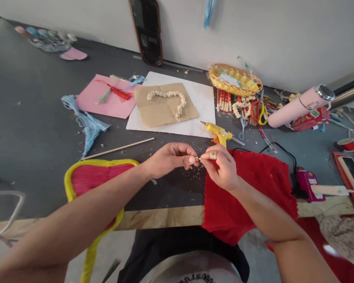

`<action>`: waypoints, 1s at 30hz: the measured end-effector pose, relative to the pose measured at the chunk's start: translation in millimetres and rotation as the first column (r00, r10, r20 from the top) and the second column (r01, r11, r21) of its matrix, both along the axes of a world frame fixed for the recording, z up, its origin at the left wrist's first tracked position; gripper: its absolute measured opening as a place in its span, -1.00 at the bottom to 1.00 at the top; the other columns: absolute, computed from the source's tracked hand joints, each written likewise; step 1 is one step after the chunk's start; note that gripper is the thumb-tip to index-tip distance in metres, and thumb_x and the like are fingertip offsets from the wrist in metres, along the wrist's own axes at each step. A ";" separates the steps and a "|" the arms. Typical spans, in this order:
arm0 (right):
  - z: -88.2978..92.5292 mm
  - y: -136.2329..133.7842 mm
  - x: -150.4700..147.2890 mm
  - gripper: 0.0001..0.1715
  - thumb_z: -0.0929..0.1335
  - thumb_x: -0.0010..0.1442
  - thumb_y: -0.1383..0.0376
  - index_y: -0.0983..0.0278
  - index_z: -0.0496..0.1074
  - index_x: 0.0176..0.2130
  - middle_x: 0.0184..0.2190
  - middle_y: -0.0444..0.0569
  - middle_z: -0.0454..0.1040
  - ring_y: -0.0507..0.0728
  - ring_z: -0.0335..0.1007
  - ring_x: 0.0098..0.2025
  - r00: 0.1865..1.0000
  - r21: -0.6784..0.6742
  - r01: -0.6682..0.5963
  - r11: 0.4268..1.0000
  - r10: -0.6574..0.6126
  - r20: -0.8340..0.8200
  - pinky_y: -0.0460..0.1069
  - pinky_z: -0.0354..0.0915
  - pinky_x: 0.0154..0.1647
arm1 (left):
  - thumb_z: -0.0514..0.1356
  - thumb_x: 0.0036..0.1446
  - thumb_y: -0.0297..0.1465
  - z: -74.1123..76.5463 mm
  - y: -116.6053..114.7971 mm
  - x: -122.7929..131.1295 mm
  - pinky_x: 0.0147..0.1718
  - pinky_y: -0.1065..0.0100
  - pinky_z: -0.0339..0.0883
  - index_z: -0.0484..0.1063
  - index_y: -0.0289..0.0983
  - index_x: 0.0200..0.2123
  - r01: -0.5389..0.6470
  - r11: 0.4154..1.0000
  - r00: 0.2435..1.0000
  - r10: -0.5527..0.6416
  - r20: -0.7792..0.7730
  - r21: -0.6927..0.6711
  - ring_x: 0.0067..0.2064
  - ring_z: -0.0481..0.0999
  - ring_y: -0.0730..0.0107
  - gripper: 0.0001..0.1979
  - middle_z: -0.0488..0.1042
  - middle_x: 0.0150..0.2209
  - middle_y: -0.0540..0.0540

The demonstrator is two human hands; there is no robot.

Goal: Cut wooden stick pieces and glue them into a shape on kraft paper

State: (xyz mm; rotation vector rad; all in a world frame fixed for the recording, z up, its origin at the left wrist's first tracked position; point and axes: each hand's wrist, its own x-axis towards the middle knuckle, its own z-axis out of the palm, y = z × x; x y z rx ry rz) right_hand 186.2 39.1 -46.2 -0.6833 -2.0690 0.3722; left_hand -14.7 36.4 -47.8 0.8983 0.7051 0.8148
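Over the front part of the table, my left hand [179, 160] pinches a small beige piece [197, 158] between thumb and fingers. Close against it, my right hand [220, 165] is closed in a pinch on a tiny pale bit [200, 159], too small to name. The fingertips of both hands almost meet. Beyond them, a curved string of crumpled beige pieces [181, 98] lies on brown paper [153, 114], on top of a white board [205, 106]. A yellow hot glue gun [220, 133] rests just past my right hand. Pale crumbs are scattered below the fingers.
Red cloth [250, 184] hangs over the front edge under my right arm. A yellow-rimmed pink piece [98, 179] and a thin stick [118, 148] lie left. Blue tassels [87, 122], a yellow basket [236, 80], scissors [263, 114], a pink flask [297, 106] and a phone [147, 31] stand around.
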 end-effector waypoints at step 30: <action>0.7 -1.2 2.9 -0.72 0.32 0.31 0.33 0.23 0.44 0.02 -0.19 0.03 0.49 0.08 0.48 -0.17 0.978 -0.167 -0.207 0.964 0.202 -0.047 -0.01 0.48 -0.17 | 0.44 -0.08 -0.17 3.9 2.7 -4.3 -0.46 0.49 0.31 0.55 -0.38 -0.44 0.167 0.986 0.980 -0.164 -0.111 0.017 -0.48 0.41 0.54 -0.64 0.56 -0.47 -0.10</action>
